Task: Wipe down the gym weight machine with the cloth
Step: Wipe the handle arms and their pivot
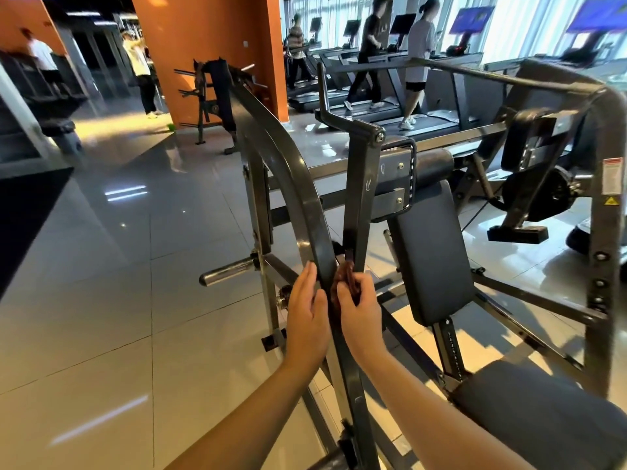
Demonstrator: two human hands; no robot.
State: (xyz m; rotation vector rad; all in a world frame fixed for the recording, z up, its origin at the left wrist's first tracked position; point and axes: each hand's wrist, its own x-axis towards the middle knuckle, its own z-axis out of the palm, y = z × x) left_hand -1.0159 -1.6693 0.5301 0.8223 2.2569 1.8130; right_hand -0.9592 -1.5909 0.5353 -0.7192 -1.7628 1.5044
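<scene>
While the right hand (361, 308) clamped a bunched reddish-brown cloth (343, 287) against the curved dark-grey steel weight-machine bar (307, 198), the left hand (307, 310) lay flat on that bar just beside it | risk: straight grey lever arm (359, 198), crossing just above both hands, could shift and pinch skin or snag the cloth

Dark reddish-brown cloth (343, 287) at lower centre, mottled darker (pattern hard to read in the shadow). Dark grey, slightly glossy machine frame (288, 164). Black back pad (431, 252) right of centre. Silver plate peg (230, 271). Pale grey shiny floor tiles (101, 266) at left. Orange pillar (210, 45) at top. White-and-red label (612, 176) at right edge, yellow triangle beneath. Blue-violet screens (471, 18) at upper right.
</scene>
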